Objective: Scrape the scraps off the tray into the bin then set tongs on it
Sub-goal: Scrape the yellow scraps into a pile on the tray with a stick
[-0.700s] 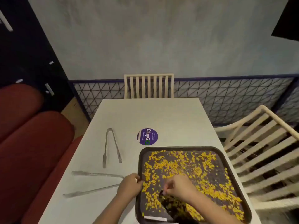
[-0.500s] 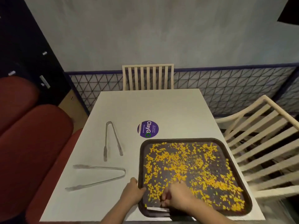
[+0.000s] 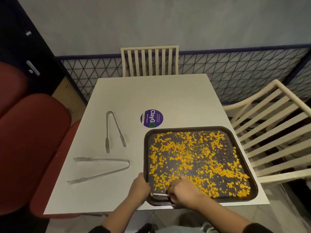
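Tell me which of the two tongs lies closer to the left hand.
The larger tongs, lying sideways with their hinge pointing at the tray, are closer to the left hand. The smaller tongs lie farther up the table, hinge away from the person.

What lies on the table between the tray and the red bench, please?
In the head view, two pairs of metal tongs lie there: one farther from the person, one nearer, both apart from the tray and the bench.
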A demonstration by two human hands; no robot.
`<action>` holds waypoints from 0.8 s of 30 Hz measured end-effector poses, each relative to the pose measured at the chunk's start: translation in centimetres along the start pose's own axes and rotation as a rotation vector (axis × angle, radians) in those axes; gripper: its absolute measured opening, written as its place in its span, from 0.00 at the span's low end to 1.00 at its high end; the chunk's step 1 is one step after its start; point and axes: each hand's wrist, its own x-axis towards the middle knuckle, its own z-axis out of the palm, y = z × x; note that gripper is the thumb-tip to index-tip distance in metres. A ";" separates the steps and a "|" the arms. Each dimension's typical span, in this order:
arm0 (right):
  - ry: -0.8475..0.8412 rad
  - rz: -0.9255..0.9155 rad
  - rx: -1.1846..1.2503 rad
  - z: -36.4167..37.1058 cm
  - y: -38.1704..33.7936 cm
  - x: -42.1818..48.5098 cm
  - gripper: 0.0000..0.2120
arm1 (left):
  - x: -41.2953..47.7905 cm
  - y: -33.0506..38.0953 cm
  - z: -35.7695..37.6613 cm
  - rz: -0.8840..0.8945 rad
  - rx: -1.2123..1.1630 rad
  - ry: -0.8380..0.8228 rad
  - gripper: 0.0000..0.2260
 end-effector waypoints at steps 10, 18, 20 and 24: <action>0.133 -0.030 0.076 1.0 1.0 0.0 0.10 | 0.0 -0.4 0.6 -0.013 0.012 0.025 0.10; 0.149 -0.012 0.188 1.5 1.3 0.8 0.09 | 0.4 -0.7 -0.2 -0.107 -0.284 -0.108 0.05; 0.201 -0.005 0.147 1.4 1.8 1.9 0.07 | 0.4 -0.9 -0.2 -0.116 -0.316 -0.115 0.04; 0.227 0.044 0.068 0.4 2.9 4.7 0.08 | 0.5 -1.1 -0.2 -0.124 -0.327 -0.123 0.04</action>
